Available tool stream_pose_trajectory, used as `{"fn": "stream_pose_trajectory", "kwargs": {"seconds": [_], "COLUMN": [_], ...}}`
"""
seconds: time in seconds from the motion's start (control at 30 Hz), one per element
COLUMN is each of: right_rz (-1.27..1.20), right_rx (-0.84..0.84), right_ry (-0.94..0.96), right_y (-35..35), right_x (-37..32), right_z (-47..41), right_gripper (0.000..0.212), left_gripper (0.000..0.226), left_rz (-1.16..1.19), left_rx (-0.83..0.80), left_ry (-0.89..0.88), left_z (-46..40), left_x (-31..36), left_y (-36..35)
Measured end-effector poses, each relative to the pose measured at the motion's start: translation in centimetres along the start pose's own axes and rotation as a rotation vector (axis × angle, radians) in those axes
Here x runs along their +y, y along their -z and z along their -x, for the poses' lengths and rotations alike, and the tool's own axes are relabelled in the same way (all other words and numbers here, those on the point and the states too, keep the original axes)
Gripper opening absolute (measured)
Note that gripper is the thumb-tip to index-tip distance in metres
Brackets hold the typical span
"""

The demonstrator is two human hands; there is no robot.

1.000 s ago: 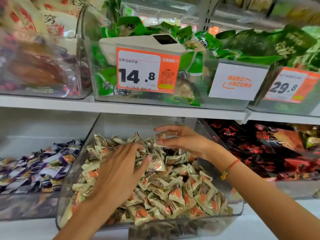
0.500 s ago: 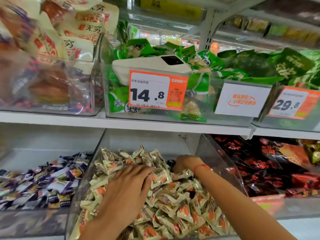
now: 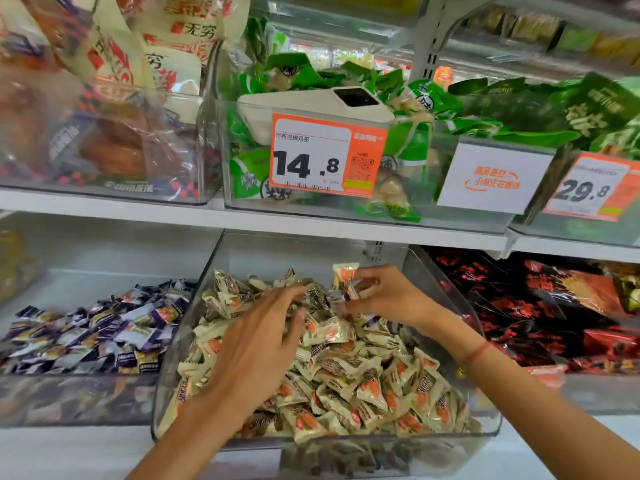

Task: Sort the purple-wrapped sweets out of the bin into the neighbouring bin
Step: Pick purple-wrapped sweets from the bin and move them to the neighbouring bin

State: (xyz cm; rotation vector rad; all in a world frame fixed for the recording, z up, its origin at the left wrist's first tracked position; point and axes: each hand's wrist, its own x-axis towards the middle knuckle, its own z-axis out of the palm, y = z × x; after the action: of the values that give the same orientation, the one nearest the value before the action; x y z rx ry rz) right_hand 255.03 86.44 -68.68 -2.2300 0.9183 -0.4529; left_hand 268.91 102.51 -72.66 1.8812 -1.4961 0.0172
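Purple sweet (image 3: 335, 295) pinched in right hand (image 3: 388, 296) at back of bin (image 3: 450, 432), lifted just clear of heap, a cream sweet (image 3: 344, 276) caught up with it against the fingertips. Another purple scrap (image 3: 373, 319) peeking out of heap just under right hand, near the wrist side; not yet gathered. Left hand (image 3: 254, 355) spread flat, fingers straight, pressing on cream sweets (image 3: 346, 375) toward middle of bin, holding nothing.

Neighbouring bin (image 3: 69, 400), off to left of left hand, already heaped with purple sweets (image 3: 93, 330); how many came from this sorting cannot be told. Judged from that: task well under way, current step a pick not yet carried over. Left to do: shed the cream stowaway, move the purple one across past left hand and drop it in, then fetch the scrap under right hand. Surface of heap otherwise nearly all cream, so few strays seem left on top, though deeper layers hidden and may hold more. Likely more raking with left hand needed before calling bin clean.
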Motion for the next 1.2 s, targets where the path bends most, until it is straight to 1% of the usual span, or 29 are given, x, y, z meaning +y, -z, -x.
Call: {"fn": "stream_pose_trajectory", "kwargs": {"seconds": [0.07, 0.1, 0.13, 0.17, 0.23, 0.3, 0.37, 0.43, 0.5, 0.57, 0.63, 0.67, 0.7, 0.77, 0.8, 0.83, 0.9, 0.97, 1.0, 1.03, 1.1, 1.2], "right_rz": [-0.017, 0.013, 0.053, 0.093, 0.151, 0.182, 0.181, 0.247, 0.400, 0.497, 0.508, 0.499, 0.474, 0.384, 0.375, 0.397, 0.443, 0.453, 0.475, 0.507, 0.556, 0.566], "right_rx": [0.022, 0.028, 0.016, -0.024, -0.139, -0.183, -0.162, -0.138, -0.102, -0.048, -0.004, 0.002, -0.009, -0.088, -0.128, -0.132, -0.027, 0.087, 0.104, 0.087, 0.026, 0.037], "right_ry": [0.117, 0.164, 0.202, 0.229, 0.238, 0.231, 0.207, 0.205, 0.227, 0.227, 0.196, 0.189, 0.195, 0.244, 0.266, 0.280, 0.272, 0.211, 0.165, 0.123, 0.084, 0.084], "right_y": [-0.5, -0.9, -1.4, -1.9, -2.6, -2.5, -1.8, -0.8, 0.0, 0.5, 1.0, 1.2, 1.3, 1.1, 0.8, 0.3, -0.3, -0.7, -0.8, -1.0, -1.1, -1.0], "right_x": [-0.9, -1.3, -1.5, -1.6, -1.5, -0.9, -0.6, -0.3, 0.1, 0.5, 0.8, 0.8, 0.8, 0.6, 0.3, 0.2, 0.2, 0.3, 0.3, 0.2, -0.1, -0.7], "right_z": [2.6, 3.5, 4.2, 4.7, 5.5, 6.4, 7.3, 8.3, 9.4, 10.1, 10.5, 10.6, 10.7, 10.8, 11.0, 11.1, 11.0, 10.4, 10.0, 9.6, 8.7, 8.1], "right_gripper": [0.027, 0.024, 0.029, 0.039, 0.061, 0.069, 0.071, 0.066, 0.057, 0.049, 0.040, 0.036, 0.032, 0.026, 0.026, 0.030, 0.037, 0.037, 0.039, 0.039, 0.027, 0.019], "left_gripper": [0.049, 0.053, 0.056, 0.056, 0.047, 0.029, 0.022, 0.021, 0.022, 0.021, 0.024, 0.028, 0.034, 0.041, 0.042, 0.042, 0.040, 0.033, 0.030, 0.026, 0.023, 0.027], "left_rz": [0.056, 0.073, 0.079, 0.063, 0.012, -0.011, -0.033, -0.150, -0.274, -0.313, -0.303, -0.286, -0.257, -0.209, -0.211, -0.227, -0.250, -0.225, -0.201, -0.176, -0.143, -0.193], "left_rx": [0.085, 0.094, 0.076, 0.037, -0.026, -0.025, -0.010, -0.018, -0.054, -0.065, -0.057, -0.078, -0.128, -0.260, -0.297, -0.306, -0.280, -0.235, -0.213, -0.196, -0.157, -0.148], "left_ry": [-0.003, -0.033, -0.071, -0.108, -0.155, -0.165, -0.169, -0.190, -0.186, -0.161, -0.165, -0.188, -0.224, -0.294, -0.316, -0.327, -0.335, -0.319, -0.298, -0.268, -0.239, -0.224], "left_z": [0.1, 0.2, 0.3, 0.3, 0.3, 0.3, 0.3, 0.1, -0.3, -0.6, -0.6, -0.6, -0.4, 0.0, 0.1, 0.2, 0.2, 0.1, 0.1, 0.1, 0.1, 0.5], "left_x": [0.7, 1.1, 1.6, 1.9, 2.2, 1.9, 1.7, 1.4, 1.2, 0.9, 0.8, 0.9, 1.0, 1.3, 1.4, 1.3, 1.0, 0.9, 1.0, 1.0, 0.8, 0.6], "left_y": [0.7, 1.0, 1.4, 1.5, 1.5, 1.1, 1.4, 2.2, 3.0, 3.6, 3.6, 3.3, 2.9, 2.0, 1.5, 1.0, 0.7, 0.9, 1.2, 1.4, 1.7, 1.4]}}
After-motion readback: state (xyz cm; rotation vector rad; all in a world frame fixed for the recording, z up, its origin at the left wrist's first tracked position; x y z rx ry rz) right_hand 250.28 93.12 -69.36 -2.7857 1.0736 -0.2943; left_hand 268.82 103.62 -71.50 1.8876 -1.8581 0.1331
